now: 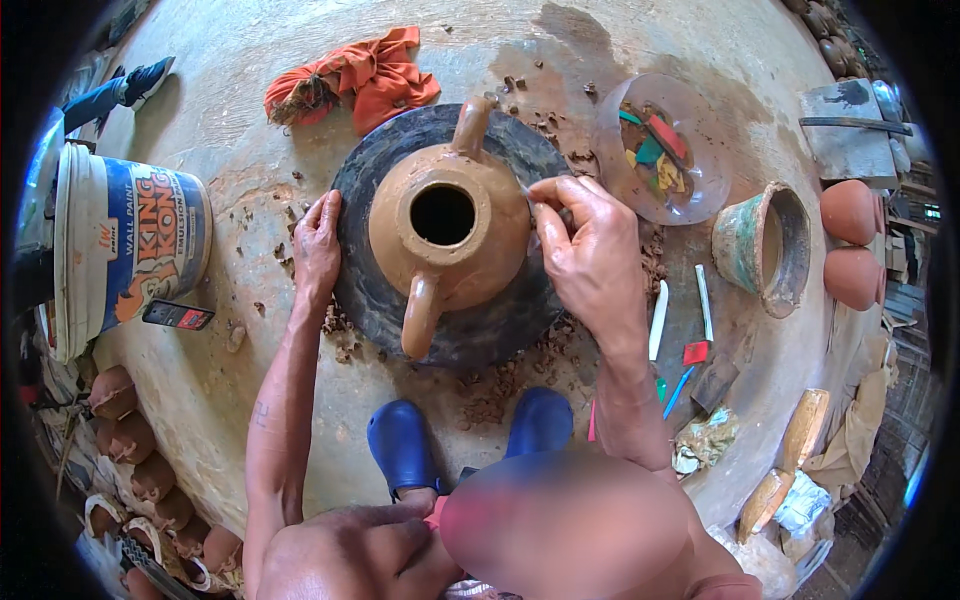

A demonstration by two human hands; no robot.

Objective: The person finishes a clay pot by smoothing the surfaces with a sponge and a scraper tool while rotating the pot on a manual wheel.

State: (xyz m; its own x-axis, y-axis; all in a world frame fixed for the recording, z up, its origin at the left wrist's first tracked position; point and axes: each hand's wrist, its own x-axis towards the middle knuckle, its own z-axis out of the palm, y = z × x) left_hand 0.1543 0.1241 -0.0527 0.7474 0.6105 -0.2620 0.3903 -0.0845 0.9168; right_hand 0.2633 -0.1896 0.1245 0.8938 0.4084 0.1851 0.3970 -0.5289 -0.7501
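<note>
A brown clay pot (395, 225) with a round dark mouth stands on a black round turntable (370, 320). Two stubby clay spouts or handles jut from it, one toward the far side and one toward me. My left hand (317, 245) grips the turntable's left edge, its fingers closed against the rim. On the opposite side, my right hand (590, 235) is pinched close to the pot's right wall. A thin pale edge shows by its fingertips, too small to name. Clay scraps (500, 385) lie scattered around the turntable.
Beyond the turntable lies an orange cloth (375, 75). To the right are a clear basin (712, 180) with coloured pieces, a crusted pot (738, 245) and a white tool (658, 320). A paint bucket (90, 250) and a phone (178, 314) are at left. Blue clogs (402, 445) stand nearer.
</note>
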